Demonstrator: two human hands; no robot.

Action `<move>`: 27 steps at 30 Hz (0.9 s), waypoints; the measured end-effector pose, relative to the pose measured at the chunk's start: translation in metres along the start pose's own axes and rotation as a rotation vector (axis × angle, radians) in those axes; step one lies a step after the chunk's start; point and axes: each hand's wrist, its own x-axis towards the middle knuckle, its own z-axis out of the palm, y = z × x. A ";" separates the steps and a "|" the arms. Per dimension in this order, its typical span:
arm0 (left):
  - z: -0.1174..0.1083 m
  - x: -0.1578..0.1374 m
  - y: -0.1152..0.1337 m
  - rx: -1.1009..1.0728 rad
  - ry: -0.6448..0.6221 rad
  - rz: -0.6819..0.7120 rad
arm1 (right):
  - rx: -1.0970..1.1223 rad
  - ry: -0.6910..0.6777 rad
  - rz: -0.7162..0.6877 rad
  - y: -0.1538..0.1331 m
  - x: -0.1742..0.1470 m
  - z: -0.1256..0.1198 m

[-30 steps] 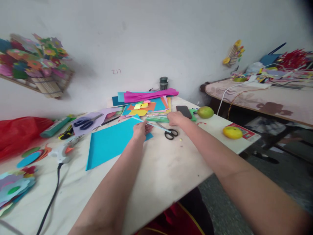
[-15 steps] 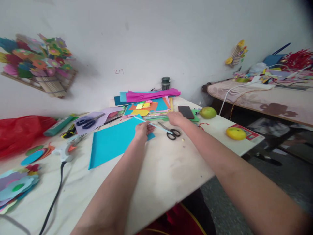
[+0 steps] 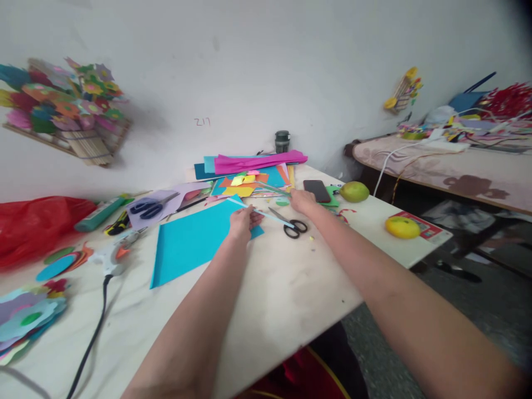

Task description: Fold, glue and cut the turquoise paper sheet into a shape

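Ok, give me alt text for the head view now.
At a cluttered table, the left hand pinches a pale blue strip by a bright blue sheet, while the right hand holds what looks like a thin greenish strip near a phone. Black-handled scissors lie between them, nearer the camera.

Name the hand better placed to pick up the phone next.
Right, probably: the right hand is beside the phone, though it holds a green strip. The left hand is farther off, holding a pale blue strip.
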 end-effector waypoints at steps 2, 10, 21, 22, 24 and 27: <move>-0.001 0.000 0.000 -0.003 -0.011 0.005 | 0.025 -0.022 0.035 -0.006 0.000 0.001; -0.002 0.000 -0.002 -0.007 -0.047 0.024 | 0.076 -0.050 -0.044 -0.021 -0.007 -0.003; -0.003 0.001 -0.003 0.002 -0.073 0.031 | 0.645 -0.279 -0.076 0.005 -0.001 -0.009; -0.003 0.001 -0.003 0.002 -0.076 0.031 | 0.711 -0.307 -0.063 0.005 -0.002 -0.011; -0.003 0.001 -0.003 0.001 -0.074 0.032 | 0.778 -0.323 -0.057 0.007 -0.003 -0.016; -0.002 0.002 -0.003 0.009 -0.057 0.028 | 0.725 -0.330 -0.090 0.009 -0.002 -0.015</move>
